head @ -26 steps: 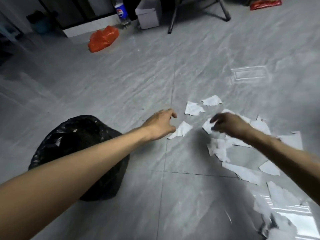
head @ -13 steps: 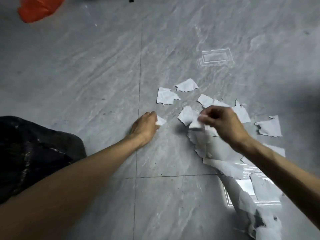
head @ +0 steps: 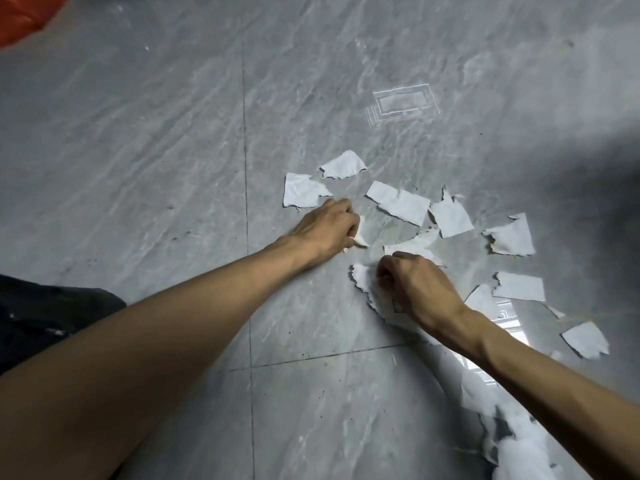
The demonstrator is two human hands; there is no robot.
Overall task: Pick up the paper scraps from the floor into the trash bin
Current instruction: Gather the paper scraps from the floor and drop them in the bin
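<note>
Both bare arms reach forward and down to the grey tiled floor (head: 138, 150). The left hand (head: 327, 226) lies knuckles up, fingers curled shut around a small white scrap (head: 360, 235). The right hand (head: 415, 285) is fisted on a larger torn piece (head: 367, 289) near it. More paper scraps (head: 398, 202) lie scattered far and right of the hands. The floor to the left is open as far as the black trash bin (head: 45, 313) at the left edge.

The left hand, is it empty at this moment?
No, the left hand is closed on a small white paper scrap that sticks out beside its curled fingers.
</note>
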